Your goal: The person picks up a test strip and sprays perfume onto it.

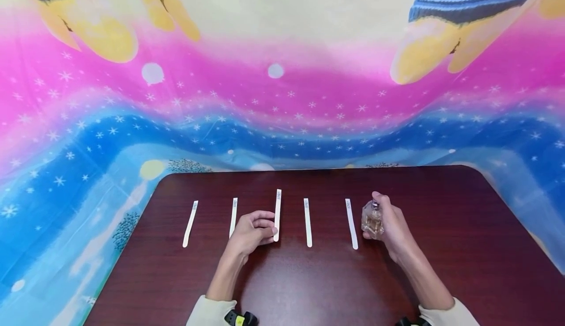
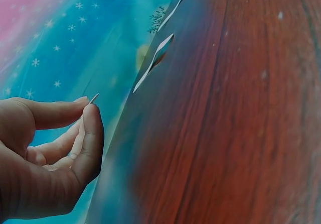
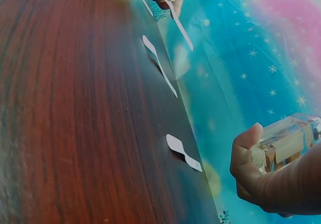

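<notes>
In the head view my left hand (image 1: pixel 252 233) pinches a white paper test strip (image 1: pixel 277 213) near its rounded lower end, with small writing at its top. The left wrist view shows my thumb and fingertip closed on its thin edge (image 2: pixel 94 98). My right hand (image 1: pixel 393 230) holds a clear faceted perfume bottle (image 1: pixel 372 222) with pale amber liquid, the thumb up at the bottle's top. In the right wrist view the bottle (image 3: pixel 288 141) lies in the curled fingers, apart from the strip.
More strips lie spaced in a row on the dark red wooden table: one at far left (image 1: pixel 190 224), one partly behind my left hand (image 1: pixel 233 218), and two to the right, strip (image 1: pixel 308 223) and strip (image 1: pixel 351 224). A patterned cloth (image 1: pixel 273 100) hangs behind the table.
</notes>
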